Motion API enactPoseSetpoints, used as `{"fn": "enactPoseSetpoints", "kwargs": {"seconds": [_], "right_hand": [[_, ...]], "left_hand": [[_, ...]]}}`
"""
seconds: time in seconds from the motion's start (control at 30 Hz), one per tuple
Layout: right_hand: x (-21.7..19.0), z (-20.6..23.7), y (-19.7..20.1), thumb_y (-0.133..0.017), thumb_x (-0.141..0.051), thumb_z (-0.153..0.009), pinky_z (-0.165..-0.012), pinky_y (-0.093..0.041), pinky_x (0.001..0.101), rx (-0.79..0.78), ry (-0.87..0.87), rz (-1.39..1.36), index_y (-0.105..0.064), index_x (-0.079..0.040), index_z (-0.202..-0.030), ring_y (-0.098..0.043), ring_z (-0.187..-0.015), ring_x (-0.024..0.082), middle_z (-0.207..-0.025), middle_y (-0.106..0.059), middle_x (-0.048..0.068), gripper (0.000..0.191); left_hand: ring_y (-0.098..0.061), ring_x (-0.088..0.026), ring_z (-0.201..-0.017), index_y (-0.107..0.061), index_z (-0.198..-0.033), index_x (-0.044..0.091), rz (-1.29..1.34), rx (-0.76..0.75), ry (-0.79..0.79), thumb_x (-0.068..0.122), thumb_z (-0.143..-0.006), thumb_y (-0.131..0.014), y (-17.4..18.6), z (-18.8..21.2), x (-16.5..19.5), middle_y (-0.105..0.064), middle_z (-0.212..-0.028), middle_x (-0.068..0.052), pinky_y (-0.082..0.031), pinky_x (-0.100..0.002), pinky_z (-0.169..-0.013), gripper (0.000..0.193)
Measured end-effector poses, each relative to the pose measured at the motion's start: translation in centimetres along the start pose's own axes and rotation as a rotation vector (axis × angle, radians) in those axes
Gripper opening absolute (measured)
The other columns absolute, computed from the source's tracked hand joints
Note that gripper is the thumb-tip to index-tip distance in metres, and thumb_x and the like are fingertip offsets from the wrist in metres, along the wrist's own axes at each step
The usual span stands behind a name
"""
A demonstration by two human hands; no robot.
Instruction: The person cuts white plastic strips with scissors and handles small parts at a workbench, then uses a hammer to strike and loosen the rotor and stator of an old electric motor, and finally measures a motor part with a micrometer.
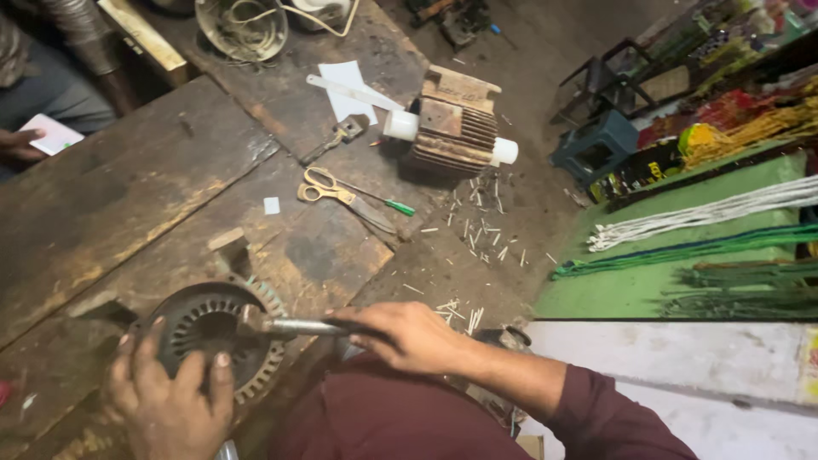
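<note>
The right hand (407,334) is stretched in from the lower right, its fingers closed around a grey metal rod (300,326) whose tip is set at the rim of the round stator (215,336). The left hand (168,402) is laid over the near edge of the stator, fingers spread and pressed onto it. The stator is seen as a dark, slotted iron ring with a toothed rim, lying flat at the near corner of the worn wooden table (128,187). Farther along the table, a finned motor housing (453,126), yellow-handled scissors (334,193) and a green screwdriver (388,204) are laid. Small pale slivers (481,230) are scattered beside them.
</note>
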State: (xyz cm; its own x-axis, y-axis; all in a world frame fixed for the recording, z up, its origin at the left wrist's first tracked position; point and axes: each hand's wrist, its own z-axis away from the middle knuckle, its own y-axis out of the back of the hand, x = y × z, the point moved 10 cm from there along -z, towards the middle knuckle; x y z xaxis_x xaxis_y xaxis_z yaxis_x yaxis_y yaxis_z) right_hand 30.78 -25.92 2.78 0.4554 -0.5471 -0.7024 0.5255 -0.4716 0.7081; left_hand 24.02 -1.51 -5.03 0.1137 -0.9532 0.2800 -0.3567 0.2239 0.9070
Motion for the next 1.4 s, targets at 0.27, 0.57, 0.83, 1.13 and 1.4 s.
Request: {"fn": "enactPoseSetpoints", "kwargs": {"seconds": [0.27, 0.57, 0.83, 1.13, 1.4], "right_hand": [[0.0, -0.7, 0.2, -0.067, -0.019, -0.097, -0.08, -0.058, 0.0427, 0.017, 0.033, 0.048, -0.059, -0.018, -0.144, -0.072, -0.092, 0.033, -0.104, -0.074, 0.012, 0.048], [0.7, -1.0, -0.1, -0.07, -0.009, -0.094, -0.078, -0.057, 0.0296, 0.071, -0.085, 0.015, -0.065, -0.013, -0.136, -0.075, -0.083, 0.017, -0.099, -0.077, 0.011, 0.042], [-3.4, -4.1, -3.3, -0.069, -0.004, -0.093, -0.077, -0.056, 0.0353, 0.044, 0.126, 0.215, -0.065, -0.011, -0.138, -0.072, -0.085, 0.025, -0.1, -0.072, 0.014, 0.045], [-3.9, -4.1, -4.4, -0.068, -0.009, -0.098, -0.074, -0.056, 0.0364, 0.06, 0.173, 0.257, -0.064, -0.015, -0.14, -0.07, -0.081, 0.025, -0.096, -0.071, 0.012, 0.043], [-2.7, -3.6, -4.4, -0.065, -0.007, -0.097, -0.074, -0.056, 0.0339, 0.005, -0.039, 0.185, -0.062, -0.017, -0.143, -0.072, -0.077, 0.022, -0.088, -0.073, 0.01, 0.047]], "left_hand": [[-0.032, -0.049, -0.151, -0.07, -0.102, 0.007, 0.287, 0.031, 0.045, 0.03, -0.096, -0.067, 2.1, -0.2, 0.3, -0.04, -0.162, -0.023, -0.03, -0.06, -0.125, 0.023], [-0.035, -0.048, -0.148, -0.044, -0.15, 0.007, 0.62, 0.213, 0.314, 0.013, -0.099, -0.069, 2.1, 2.3, -4.5, -0.027, -0.161, -0.029, -0.033, -0.053, -0.122, 0.057], [-0.045, -0.042, -0.147, -0.042, -0.151, 0.001, 0.655, 0.353, 0.251, 0.013, -0.108, -0.053, 1.9, 3.1, -5.2, -0.048, -0.155, -0.021, -0.035, -0.051, -0.125, 0.046], [-0.048, -0.041, -0.145, -0.043, -0.152, 0.002, 0.717, 0.411, 0.28, 0.022, -0.11, -0.051, 1.3, 4.0, -5.8, -0.049, -0.153, -0.022, -0.038, -0.049, -0.124, 0.047], [-0.052, -0.039, -0.143, -0.045, -0.151, 0.002, 0.845, 0.374, 0.335, 0.031, -0.114, -0.044, 0.3, 4.1, -6.6, -0.053, -0.152, -0.021, -0.04, -0.047, -0.123, 0.047]]}}
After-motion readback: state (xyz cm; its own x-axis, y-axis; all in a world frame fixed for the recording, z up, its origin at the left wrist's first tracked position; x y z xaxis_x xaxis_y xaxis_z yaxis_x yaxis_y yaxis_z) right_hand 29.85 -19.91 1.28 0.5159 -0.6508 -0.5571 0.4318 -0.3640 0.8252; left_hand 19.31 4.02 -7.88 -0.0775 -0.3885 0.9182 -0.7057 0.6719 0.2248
